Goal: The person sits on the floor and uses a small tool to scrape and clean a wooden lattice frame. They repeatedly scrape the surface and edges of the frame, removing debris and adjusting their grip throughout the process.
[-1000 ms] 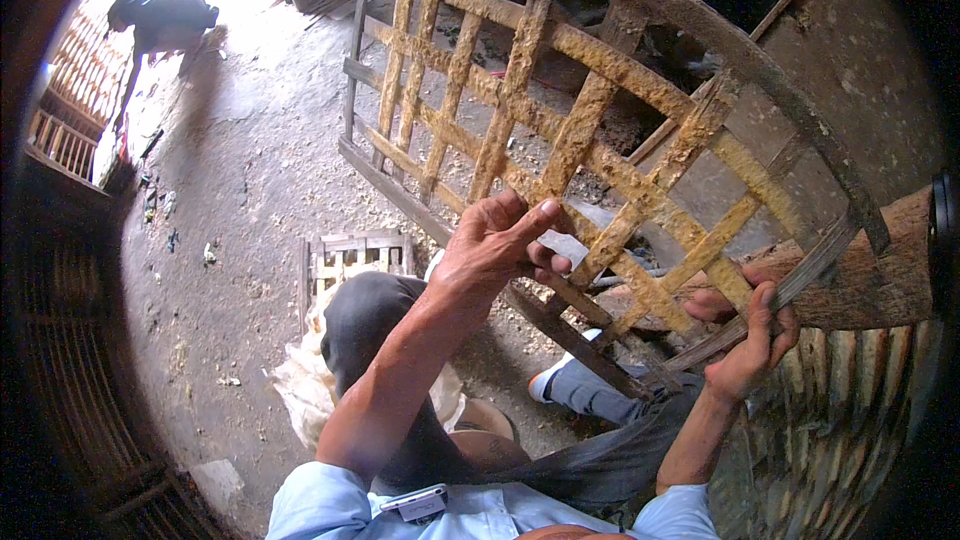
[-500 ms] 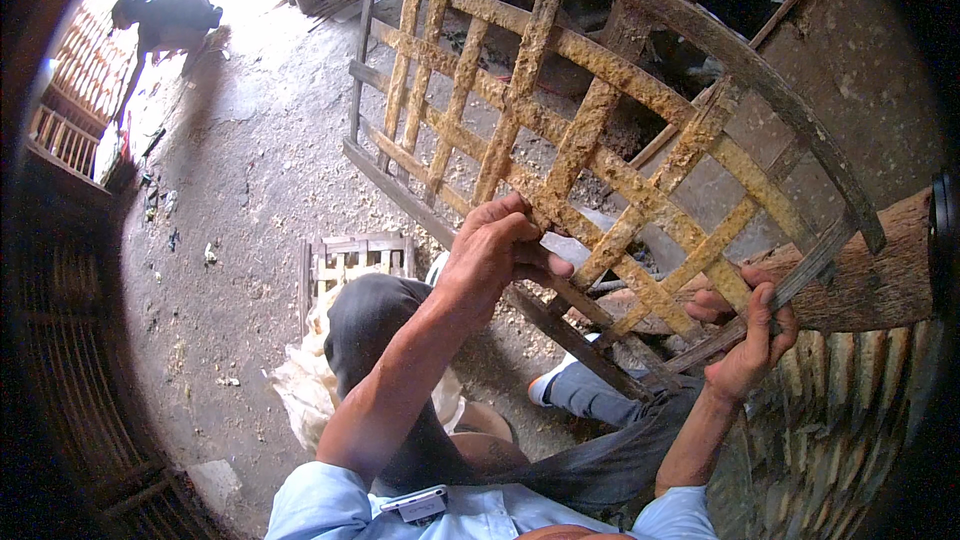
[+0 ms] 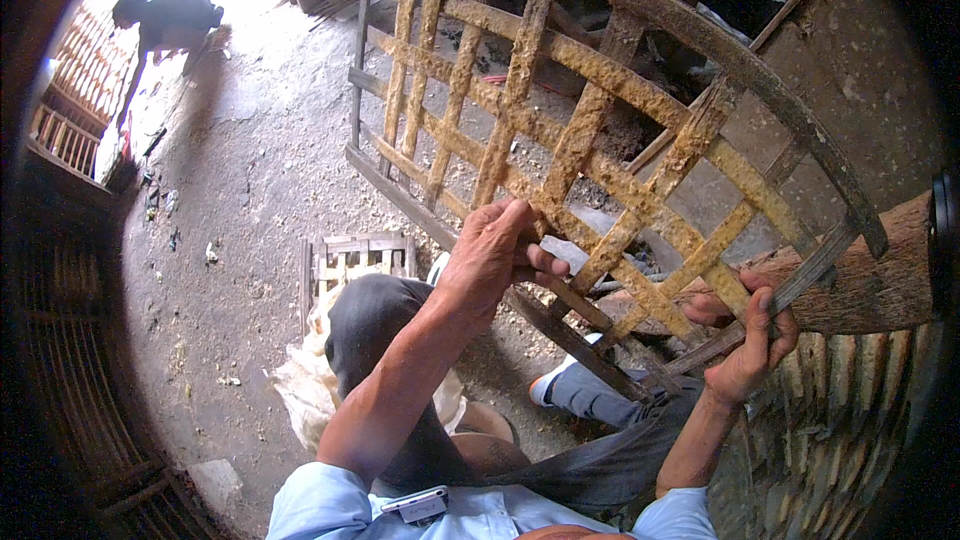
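Note:
A large lattice panel (image 3: 652, 205), woven of flat bamboo-like strips crusted with yellowish residue inside a weathered grey wooden frame, is held tilted in front of me. The lower right corner of its frame is gripped in my right hand (image 3: 750, 345), thumb and fingers wrapped around the wood. Near the middle of the lower edge, my left hand (image 3: 490, 255) is closed at one of the crusted strips, its thumb and fingers bent against the lattice. Whether it pinches the strip itself or a small thing against it is hidden by the fingers.
A smaller slatted frame (image 3: 360, 248) and a pale plastic sack (image 3: 300, 405) lie left of my knee. A thick log (image 3: 870, 280) stands at the right, above ridged stacked pieces (image 3: 840, 410). Another person (image 3: 170, 20) bends over at the far left.
My left hand has shifted slightly along the strip, with its fingers curled differently. The panel has tilted a little. My right hand keeps its grip.

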`<action>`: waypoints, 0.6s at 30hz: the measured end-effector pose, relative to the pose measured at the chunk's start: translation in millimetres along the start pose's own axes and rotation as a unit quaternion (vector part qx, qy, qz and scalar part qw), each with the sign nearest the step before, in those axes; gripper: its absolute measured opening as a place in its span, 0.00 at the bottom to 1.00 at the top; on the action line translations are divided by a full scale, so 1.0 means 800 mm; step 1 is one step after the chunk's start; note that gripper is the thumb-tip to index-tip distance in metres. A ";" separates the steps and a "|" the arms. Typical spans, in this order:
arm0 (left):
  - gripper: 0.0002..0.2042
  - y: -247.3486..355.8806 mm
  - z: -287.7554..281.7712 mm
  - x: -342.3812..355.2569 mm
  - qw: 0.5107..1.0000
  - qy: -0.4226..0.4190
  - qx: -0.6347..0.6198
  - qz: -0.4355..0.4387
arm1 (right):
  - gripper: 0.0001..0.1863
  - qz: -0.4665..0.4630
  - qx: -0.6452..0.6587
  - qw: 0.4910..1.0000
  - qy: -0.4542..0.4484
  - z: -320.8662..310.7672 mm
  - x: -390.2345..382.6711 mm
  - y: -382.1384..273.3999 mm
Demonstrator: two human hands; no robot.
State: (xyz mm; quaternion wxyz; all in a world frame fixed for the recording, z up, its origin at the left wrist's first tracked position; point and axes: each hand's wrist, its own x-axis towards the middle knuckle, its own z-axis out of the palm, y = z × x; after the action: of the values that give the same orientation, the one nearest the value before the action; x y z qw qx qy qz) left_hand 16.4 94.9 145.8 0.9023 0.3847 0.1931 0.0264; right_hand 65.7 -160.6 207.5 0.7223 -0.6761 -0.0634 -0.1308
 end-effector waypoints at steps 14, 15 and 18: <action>0.19 0.016 0.020 -0.010 0.999 0.024 -0.022 -0.010 | 0.16 -0.003 0.017 1.000 0.004 0.000 -0.004 0.000; 0.19 0.013 0.019 -0.010 0.999 0.014 -0.036 0.000 | 0.16 0.000 0.013 1.000 0.016 0.004 -0.005 -0.002; 0.19 0.006 0.014 -0.005 0.999 0.018 -0.026 0.001 | 0.15 0.010 0.005 0.999 0.036 0.009 -0.006 -0.006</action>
State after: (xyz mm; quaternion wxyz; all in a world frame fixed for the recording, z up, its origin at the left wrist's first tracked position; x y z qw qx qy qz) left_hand 17.2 89.9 157.4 0.9083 0.3605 0.2084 0.0396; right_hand 60.4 -153.5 211.2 0.7285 -0.6683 -0.0314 -0.1474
